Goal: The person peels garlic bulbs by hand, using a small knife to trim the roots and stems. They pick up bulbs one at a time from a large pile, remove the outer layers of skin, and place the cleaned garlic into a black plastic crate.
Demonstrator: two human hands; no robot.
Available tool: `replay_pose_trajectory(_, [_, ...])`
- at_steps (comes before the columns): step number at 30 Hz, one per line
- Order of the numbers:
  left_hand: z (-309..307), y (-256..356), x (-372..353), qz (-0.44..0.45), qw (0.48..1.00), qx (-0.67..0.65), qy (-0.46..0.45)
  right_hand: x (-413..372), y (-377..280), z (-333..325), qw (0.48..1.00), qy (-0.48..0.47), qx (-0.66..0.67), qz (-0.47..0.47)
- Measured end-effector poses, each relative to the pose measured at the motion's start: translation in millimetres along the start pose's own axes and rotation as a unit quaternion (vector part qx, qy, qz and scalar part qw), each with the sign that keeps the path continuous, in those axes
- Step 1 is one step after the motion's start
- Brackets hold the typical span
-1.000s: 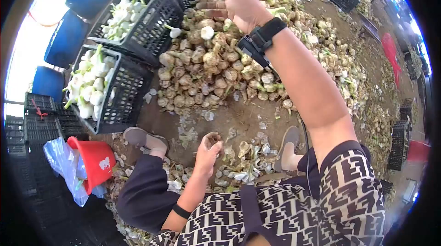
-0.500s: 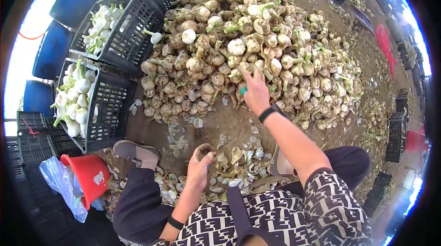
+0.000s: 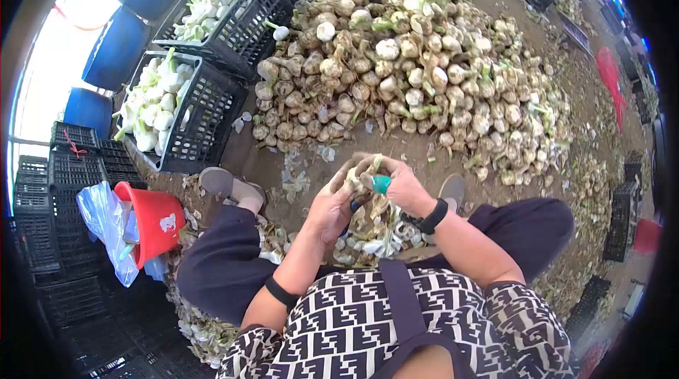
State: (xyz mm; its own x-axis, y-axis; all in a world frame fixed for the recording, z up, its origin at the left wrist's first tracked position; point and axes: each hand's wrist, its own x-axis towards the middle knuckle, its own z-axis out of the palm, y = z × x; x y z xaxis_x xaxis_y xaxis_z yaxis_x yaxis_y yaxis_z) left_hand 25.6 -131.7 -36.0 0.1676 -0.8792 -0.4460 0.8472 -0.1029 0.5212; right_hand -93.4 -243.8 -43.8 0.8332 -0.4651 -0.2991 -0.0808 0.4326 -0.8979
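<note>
My left hand (image 3: 332, 206) is closed around a dirty garlic bulb (image 3: 353, 181) in front of my lap. My right hand (image 3: 404, 187) meets it there, fingers closed on the bulb's stem side, with a teal wrap (image 3: 380, 184) on its thumb. Something small and blue shows at the left fingers; its kind cannot be made out. Fingers partly hide the bulb. Beyond both hands spreads a large heap of soil-stained garlic (image 3: 396, 68). Loose peelings (image 3: 385, 241) lie on the ground below the hands.
Black crates (image 3: 205, 121) at the left hold cleaned white garlic (image 3: 157, 100). A red bucket (image 3: 159, 223) with a plastic bag (image 3: 106, 223) stands near my left knee. Blue barrels (image 3: 117, 47) line the left side, and stacked black crates (image 3: 74, 181) stand nearby.
My right hand has come back from the heap toward my lap with a garlic bulb. My left hand has risen to meet it, and both now grip the bulb. The view has shifted.
</note>
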Motion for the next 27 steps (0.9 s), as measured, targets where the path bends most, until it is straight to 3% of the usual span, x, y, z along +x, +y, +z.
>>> replay_pose_trajectory(3, [8, -2, -12, 0.002, 1.0, 0.027, 0.013, -20, -14, 4, 0.996, -0.029, 0.083, -0.03])
replay_pose_trajectory(4, [7, -3, -12, 0.056, 0.996, 0.065, 0.008, -22, -9, 6, 0.996, 0.028, 0.035, -0.074])
replay_pose_trajectory(5, [8, -3, -15, 0.056, 0.996, 0.069, 0.003, -25, -6, 9, 0.99, 0.085, -0.013, -0.116])
replay_pose_trajectory(6, [11, -2, -18, 0.11, 0.984, 0.136, 0.02, -34, -14, 18, 0.992, 0.106, 0.06, -0.034])
replay_pose_trajectory(8, [19, -2, -23, 0.196, 0.936, 0.29, 0.041, -39, -16, 32, 0.992, 0.099, 0.08, 0.009])
replay_pose_trajectory(9, [20, -4, -25, 0.196, 0.936, 0.29, 0.038, -41, -16, 36, 0.989, 0.091, 0.102, 0.055])
replay_pose_trajectory(11, [19, -5, -28, 0.305, 0.848, 0.433, 0.026, -40, -20, 40, 0.984, 0.088, 0.145, 0.05])
replay_pose_trajectory(20, [18, 4, -40, 0.258, 0.921, 0.29, -0.015, -30, -11, 41, 0.995, 0.077, 0.043, -0.045])
replay_pose_trajectory(22, [24, 9, -44, 0.207, 0.952, 0.224, 0.019, -30, -14, 39, 0.982, 0.074, -0.097, -0.144])
replay_pose_trajectory(23, [23, 10, -45, 0.208, 0.952, 0.224, 0.021, -31, -17, 38, 0.982, 0.072, -0.098, -0.143])
replay_pose_trajectory(25, [21, 10, -46, 0.115, 0.991, 0.073, 0.009, -37, -31, 38, 0.949, 0.086, -0.256, -0.161])
replay_pose_trajectory(27, [14, 11, -44, 0.118, 0.986, 0.12, 0.0, -37, -35, 34, 0.953, 0.067, -0.255, -0.15])
